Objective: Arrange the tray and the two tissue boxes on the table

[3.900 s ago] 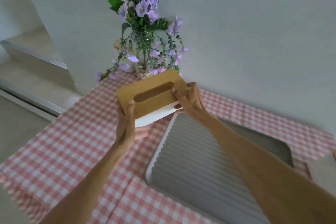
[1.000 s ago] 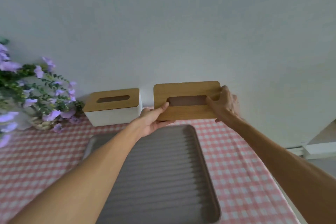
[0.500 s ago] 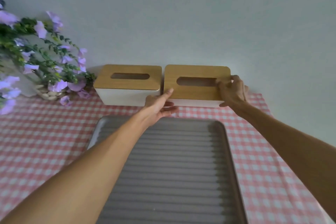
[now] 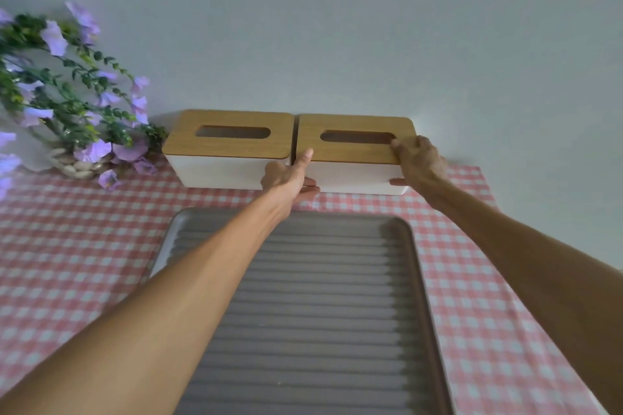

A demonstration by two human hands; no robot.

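The right tissue box (image 4: pixel 354 158) came down from mid-air — a second ago it was tilted up against the wall — and sat flat on the table (image 4: pixel 84 246), just beside the left tissue box (image 4: pixel 226 152). Both hands, left hand (image 4: pixel 290 178) and right hand (image 4: pixel 421 162), rode down with it.

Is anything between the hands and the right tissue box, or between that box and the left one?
Nothing visible. Both hands, left hand and right hand, already hold the right box, which sits beside the left box with only a thin gap between them.
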